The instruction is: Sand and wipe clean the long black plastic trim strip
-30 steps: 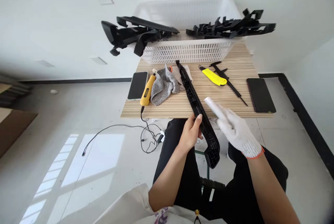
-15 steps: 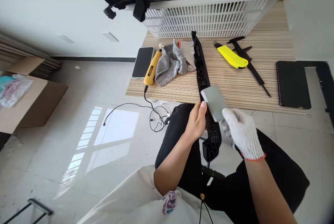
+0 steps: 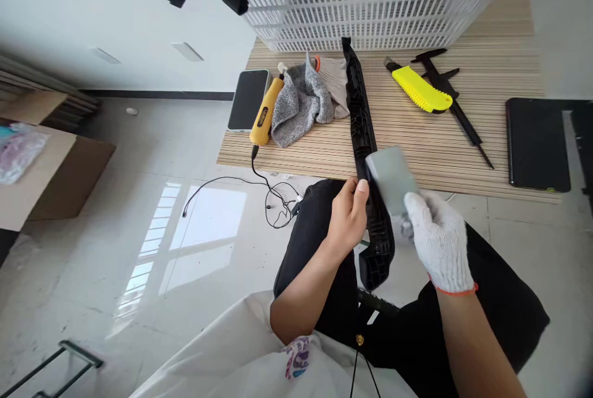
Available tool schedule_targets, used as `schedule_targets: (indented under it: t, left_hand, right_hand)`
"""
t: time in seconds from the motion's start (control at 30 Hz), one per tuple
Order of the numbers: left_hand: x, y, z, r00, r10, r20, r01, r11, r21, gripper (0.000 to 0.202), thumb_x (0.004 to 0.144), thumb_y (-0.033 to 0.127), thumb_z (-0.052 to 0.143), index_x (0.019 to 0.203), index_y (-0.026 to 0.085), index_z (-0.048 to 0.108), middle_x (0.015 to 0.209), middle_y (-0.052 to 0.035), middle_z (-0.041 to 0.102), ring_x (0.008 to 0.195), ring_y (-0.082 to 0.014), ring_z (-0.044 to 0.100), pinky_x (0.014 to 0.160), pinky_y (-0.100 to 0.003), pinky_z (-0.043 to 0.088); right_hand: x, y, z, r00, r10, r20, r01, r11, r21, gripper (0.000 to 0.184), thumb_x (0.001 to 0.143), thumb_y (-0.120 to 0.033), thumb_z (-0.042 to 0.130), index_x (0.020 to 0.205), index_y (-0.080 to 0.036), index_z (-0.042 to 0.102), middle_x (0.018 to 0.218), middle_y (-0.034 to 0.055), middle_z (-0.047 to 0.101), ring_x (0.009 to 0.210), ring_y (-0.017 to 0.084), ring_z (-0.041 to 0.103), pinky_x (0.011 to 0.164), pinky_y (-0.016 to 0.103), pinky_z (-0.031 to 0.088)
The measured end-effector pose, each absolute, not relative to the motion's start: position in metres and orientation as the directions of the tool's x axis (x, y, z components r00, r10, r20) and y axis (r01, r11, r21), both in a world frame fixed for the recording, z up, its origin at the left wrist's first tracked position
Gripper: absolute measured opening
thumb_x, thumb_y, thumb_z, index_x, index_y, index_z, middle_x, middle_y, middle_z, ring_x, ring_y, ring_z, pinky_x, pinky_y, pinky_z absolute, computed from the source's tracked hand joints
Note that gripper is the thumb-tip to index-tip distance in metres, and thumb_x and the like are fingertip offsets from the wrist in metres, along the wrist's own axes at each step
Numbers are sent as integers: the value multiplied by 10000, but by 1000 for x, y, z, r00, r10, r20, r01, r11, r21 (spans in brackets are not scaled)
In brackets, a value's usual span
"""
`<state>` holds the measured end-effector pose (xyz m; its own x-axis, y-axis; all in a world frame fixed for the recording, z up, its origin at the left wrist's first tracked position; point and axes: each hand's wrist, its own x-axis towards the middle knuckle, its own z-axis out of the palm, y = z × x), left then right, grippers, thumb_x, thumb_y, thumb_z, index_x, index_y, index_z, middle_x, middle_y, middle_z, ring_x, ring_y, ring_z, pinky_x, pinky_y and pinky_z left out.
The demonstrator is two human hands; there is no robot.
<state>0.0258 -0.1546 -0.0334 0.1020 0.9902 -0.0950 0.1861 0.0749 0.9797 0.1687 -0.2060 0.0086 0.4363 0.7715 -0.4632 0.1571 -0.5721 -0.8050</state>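
Observation:
My bare left hand (image 3: 348, 215) is closed on a long black plastic strip (image 3: 364, 129), with the thumb on its left edge. The strip lies partly on the table, and its near end juts over my lap. In a white knit glove with an orange cuff, my right hand (image 3: 438, 237) pinches a flat grey-green rectangular pad (image 3: 393, 178). The pad is tilted, slightly blurred, and overlaps the strip's right edge; I cannot tell whether they touch. Some of the gloved fingers are hidden behind the pad.
On the wood-grain table (image 3: 319, 160) lie a grey cloth (image 3: 299, 104), a yellow corded rotary tool (image 3: 267, 114), a phone (image 3: 249, 100), a yellow utility knife (image 3: 424, 89), black calipers (image 3: 456, 110) and a dark phone (image 3: 537, 144). A white basket (image 3: 361, 8) of black parts stands behind.
The pad and my gloved hand have shifted slightly to the right, off more of the strip. My left hand keeps its hold. The whole view has shifted a little.

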Motion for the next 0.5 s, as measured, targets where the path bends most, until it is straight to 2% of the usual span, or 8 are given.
schedule_targets:
  t: [0.07,0.17,0.2,0.27,0.33,0.4,0.43,0.5]
  left_hand:
    - [24,-154,-32,115,986,-120,200,95,975,517,964,640,345,691,203,385,628,30,380,583,-109,351,561,-249,313]
    - [21,-153,-29,109,985,-132,200,108,974,528,968,642,325,676,204,368,618,29,381,561,-101,366,541,-246,320]
    - [20,-153,-28,112,983,-142,202,118,972,524,966,642,335,681,204,378,615,30,393,551,-98,383,530,-242,327]
    - [19,-155,-26,138,971,-193,193,165,967,507,962,640,355,701,208,399,590,37,409,505,-92,419,489,-232,338]
    - [19,-158,-25,169,954,-248,161,221,962,490,957,645,365,733,213,421,551,52,409,440,-89,438,435,-224,339]
    - [20,-162,-24,181,945,-274,128,254,959,480,955,650,363,775,214,452,531,62,418,406,-89,454,406,-216,349]
    - [20,-163,-24,188,942,-278,120,259,959,473,955,650,366,807,213,473,529,64,432,408,-91,470,411,-212,364]
    - [21,-166,-24,213,936,-279,107,261,959,457,959,640,371,916,209,517,548,60,502,434,-92,508,447,-208,404]
  right_hand:
    - [169,-205,11,482,768,-421,208,-568,-797,346,852,-545,584,742,-218,565,584,1,583,533,159,558,476,268,444]
    - [170,-204,12,277,812,-513,195,-570,-798,344,855,-540,595,746,-215,570,601,3,610,521,156,565,463,261,441]
    - [170,-203,11,295,816,-497,225,-565,-794,344,850,-542,607,749,-215,576,604,3,615,518,154,565,458,256,433]
    - [171,-204,8,447,798,-404,248,-544,-801,349,852,-547,615,747,-217,571,590,-4,605,506,145,551,445,245,410]
    - [170,-205,4,453,782,-429,142,-538,-831,371,865,-548,601,710,-219,528,546,-23,558,474,130,518,423,233,386]
    - [169,-207,0,265,803,-534,31,-561,-827,393,864,-528,611,665,-212,488,527,-31,530,455,118,500,413,227,385]
    - [168,-208,-1,241,805,-543,19,-563,-826,385,853,-515,631,663,-209,496,532,-29,535,456,116,504,414,227,394]
    - [167,-209,-3,408,790,-458,13,-506,-862,321,834,-471,664,706,-207,536,548,-32,546,466,116,516,427,231,418]
